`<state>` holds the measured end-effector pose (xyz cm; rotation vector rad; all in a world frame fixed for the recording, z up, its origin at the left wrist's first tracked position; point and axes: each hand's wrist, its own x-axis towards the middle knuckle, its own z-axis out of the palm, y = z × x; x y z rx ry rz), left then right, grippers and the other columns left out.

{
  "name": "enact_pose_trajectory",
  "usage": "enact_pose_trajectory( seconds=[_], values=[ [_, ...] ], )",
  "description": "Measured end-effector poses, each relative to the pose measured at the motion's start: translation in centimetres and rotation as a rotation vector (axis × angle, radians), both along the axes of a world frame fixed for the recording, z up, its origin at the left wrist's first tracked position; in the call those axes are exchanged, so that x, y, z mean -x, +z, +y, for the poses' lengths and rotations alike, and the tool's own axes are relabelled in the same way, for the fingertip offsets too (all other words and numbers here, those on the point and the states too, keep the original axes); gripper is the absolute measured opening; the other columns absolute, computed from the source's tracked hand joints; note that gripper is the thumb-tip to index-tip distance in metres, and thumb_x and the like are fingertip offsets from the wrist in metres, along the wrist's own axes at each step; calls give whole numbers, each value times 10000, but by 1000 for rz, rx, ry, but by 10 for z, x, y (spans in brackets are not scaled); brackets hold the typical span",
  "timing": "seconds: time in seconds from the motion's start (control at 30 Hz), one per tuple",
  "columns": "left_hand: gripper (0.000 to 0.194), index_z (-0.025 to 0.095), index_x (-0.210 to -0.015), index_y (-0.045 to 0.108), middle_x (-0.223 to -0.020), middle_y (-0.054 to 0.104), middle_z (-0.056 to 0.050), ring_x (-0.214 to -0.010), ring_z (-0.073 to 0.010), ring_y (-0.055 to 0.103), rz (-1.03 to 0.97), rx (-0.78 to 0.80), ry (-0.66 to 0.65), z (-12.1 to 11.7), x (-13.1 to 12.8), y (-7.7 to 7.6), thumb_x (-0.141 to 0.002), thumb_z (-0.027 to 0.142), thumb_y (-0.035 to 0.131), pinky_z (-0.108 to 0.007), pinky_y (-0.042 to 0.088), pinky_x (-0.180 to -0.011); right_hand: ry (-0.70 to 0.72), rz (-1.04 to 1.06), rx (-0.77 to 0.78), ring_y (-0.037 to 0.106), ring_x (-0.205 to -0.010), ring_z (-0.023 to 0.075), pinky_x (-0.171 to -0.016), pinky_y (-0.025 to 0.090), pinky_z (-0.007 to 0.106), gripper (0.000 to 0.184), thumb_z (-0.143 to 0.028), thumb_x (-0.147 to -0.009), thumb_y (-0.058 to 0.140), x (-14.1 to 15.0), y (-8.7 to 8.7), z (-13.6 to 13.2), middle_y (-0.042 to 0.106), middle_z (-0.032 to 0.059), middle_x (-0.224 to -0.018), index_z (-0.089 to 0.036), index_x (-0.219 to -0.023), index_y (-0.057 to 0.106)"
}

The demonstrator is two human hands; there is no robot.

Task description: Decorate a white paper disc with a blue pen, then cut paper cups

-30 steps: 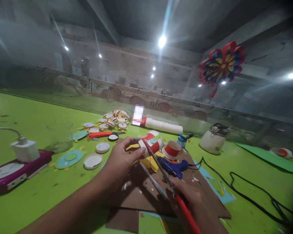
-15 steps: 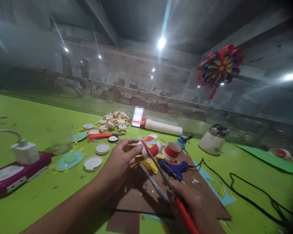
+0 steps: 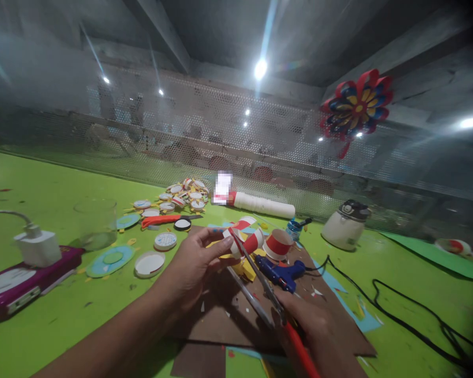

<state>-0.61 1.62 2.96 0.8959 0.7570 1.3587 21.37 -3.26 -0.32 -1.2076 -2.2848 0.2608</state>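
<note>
Between the thumb and fingers of my left hand (image 3: 193, 257) is a red-and-white paper cup (image 3: 255, 239), tilted on its side and partly cut. My right hand (image 3: 309, 317) grips red-handled scissors (image 3: 267, 289) with the blades spread. The upper blade lies against the cup's side near my left thumb; the other slants below it, over the brown board (image 3: 220, 328). Just beyond stands another red-and-white paper cup (image 3: 278, 244). A blue glue gun (image 3: 281, 273) lies to the right of the blades, beside yellow paper pieces (image 3: 244, 269).
Left of my hands are round white lids (image 3: 150, 264), a blue paper disc (image 3: 110, 261), a clear cup (image 3: 96, 226) and a purple power strip (image 3: 35, 283). Further back are an orange-handled cutter (image 3: 163, 220), a pile of small crafts (image 3: 189, 194) and stacked cups (image 3: 264, 205). A black cord (image 3: 402, 315) runs right.
The paper cup has shifted very slightly to the right and turned a little in my left hand. Both hands keep their hold, and the scissors blades stay spread.
</note>
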Motion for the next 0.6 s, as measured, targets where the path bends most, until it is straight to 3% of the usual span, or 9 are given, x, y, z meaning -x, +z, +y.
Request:
enact_pose_trajectory(
  seconds=[0.1, 0.6],
  values=[
    [290, 117, -921, 659, -1095, 712, -138, -908, -227, 712, -11, -4, -15, 2, 1, -1, -710, 252, 805, -322, 584, -778, -27, 10, -19, 695, -745, 230, -641, 530, 282, 238, -168, -819, 502, 2, 3, -2, 736, 23, -782, -252, -944, 686],
    [229, 143, -863, 647, -1049, 716, -126, -811, -210, 729, -24, -35, 46, -3, -3, -1, -705, 202, 802, -327, 589, -770, 36, 27, -42, 709, -807, 232, -712, 548, 304, 246, -202, -876, 454, 1, -1, 3, 734, 57, -838, -210, -1004, 664]
  ],
)
